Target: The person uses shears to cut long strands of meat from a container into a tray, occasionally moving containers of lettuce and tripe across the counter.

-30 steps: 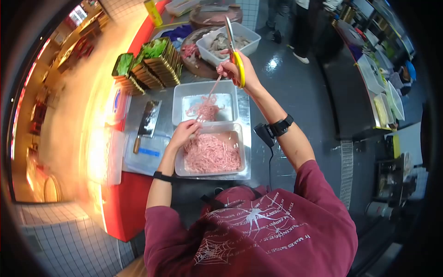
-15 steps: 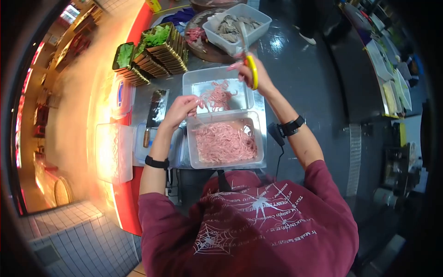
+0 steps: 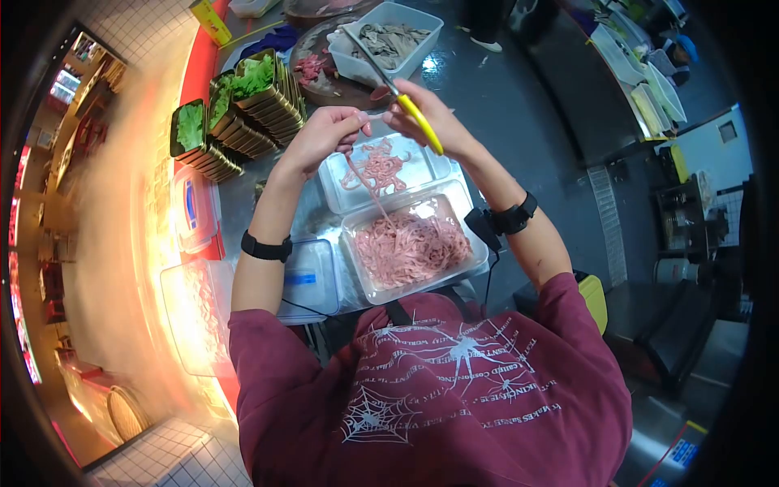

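Note:
My left hand [image 3: 323,134] is closed, pinching a long pink strand [image 3: 375,195] that looks like raw intestine. The strand hangs down to a pink heap [image 3: 414,252] of the same kind in the near clear tub [image 3: 351,264]. My right hand [image 3: 438,122] grips a yellow-handled knife [image 3: 420,126], its blade slanting up and left. Its fingertips are close to my left hand and seem to pinch the strand's end too. Below both hands, the far clear tub [image 3: 334,185] holds a smaller clump of strands [image 3: 378,169].
Stacked trays with green lettuce [image 3: 256,77] stand at the left. Behind the tubs, a white tub [image 3: 432,39] of greyish pieces rests on a round board [image 3: 316,85] with pink scraps. A blue-rimmed lid [image 3: 312,300] lies beside my left forearm.
Both hands have moved farther from me and closer together. The strand now stretches up from the near heap. The knife has tipped left, and the view has shifted.

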### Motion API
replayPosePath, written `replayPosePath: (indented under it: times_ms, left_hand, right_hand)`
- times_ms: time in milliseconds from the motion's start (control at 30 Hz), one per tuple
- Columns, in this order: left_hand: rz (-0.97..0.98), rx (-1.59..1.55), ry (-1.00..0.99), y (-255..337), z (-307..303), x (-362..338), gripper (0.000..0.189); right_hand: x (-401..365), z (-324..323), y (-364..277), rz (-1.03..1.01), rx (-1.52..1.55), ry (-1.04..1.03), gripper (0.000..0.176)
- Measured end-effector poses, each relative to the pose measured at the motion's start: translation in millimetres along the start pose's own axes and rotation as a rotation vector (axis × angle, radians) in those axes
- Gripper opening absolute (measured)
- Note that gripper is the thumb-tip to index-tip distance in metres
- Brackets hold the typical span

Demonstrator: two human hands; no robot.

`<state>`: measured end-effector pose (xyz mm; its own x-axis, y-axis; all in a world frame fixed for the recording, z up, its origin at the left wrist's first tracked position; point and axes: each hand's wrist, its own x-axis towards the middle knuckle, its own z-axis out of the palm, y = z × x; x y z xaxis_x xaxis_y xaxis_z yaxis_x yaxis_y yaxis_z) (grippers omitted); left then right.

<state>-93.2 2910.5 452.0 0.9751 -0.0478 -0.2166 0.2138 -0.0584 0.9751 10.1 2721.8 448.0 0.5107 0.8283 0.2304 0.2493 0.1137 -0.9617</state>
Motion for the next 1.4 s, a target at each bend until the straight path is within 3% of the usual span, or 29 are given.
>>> replayPosePath:
  times_ms: [100,233,267,500,600,667,900,1233,1400]
  left_hand:
    - [0.07,-0.049,-0.073,-2.4,-4.7,2.5,0.026]
    - [0.07,-0.147,-0.084,-40.3,-4.7,-3.9,0.024]
    - [0.062,-0.163,-0.082,-52.3,-4.0,-5.7,0.024]
    - [0.029,-0.315,-0.04,-106.9,2.4,-29.2,0.023]
    - [0.037,-0.329,-0.035,-135.4,2.1,-35.4,0.022]
    - [0.0,-0.29,-0.027,-159.4,3.2,-37.2,0.021]
    - [-0.059,-0.347,0.036,-201.0,29.0,-54.9,0.018]
    - [0.142,-0.353,0.11,-148.4,12.0,-62.1,0.016]
    - [0.222,-0.364,0.169,-80.9,-8.4,-69.7,0.018]
  right_hand:
    - [5.2,-7.7,-8.9,0.014,0.173,0.038,0.029]
    - [-2.2,-15.4,-14.5,0.008,0.142,0.127,0.029]
    - [-4.5,-15.2,-12.6,0.034,0.151,0.144,0.04]
    - [-14.5,-13.9,-0.9,0.041,0.164,0.158,0.045]
    - [-16.4,-11.9,-0.4,0.055,0.138,0.152,0.043]
    - [-16.1,-11.7,-4.9,0.058,0.146,0.162,0.033]
    - [-16.0,-26.9,-2.9,0.079,0.13,0.176,0.033]
    - [-17.0,-64.3,16.6,0.087,0.185,0.343,0.04]
    - [-15.4,-72.0,20.9,0.037,0.207,0.373,0.042]
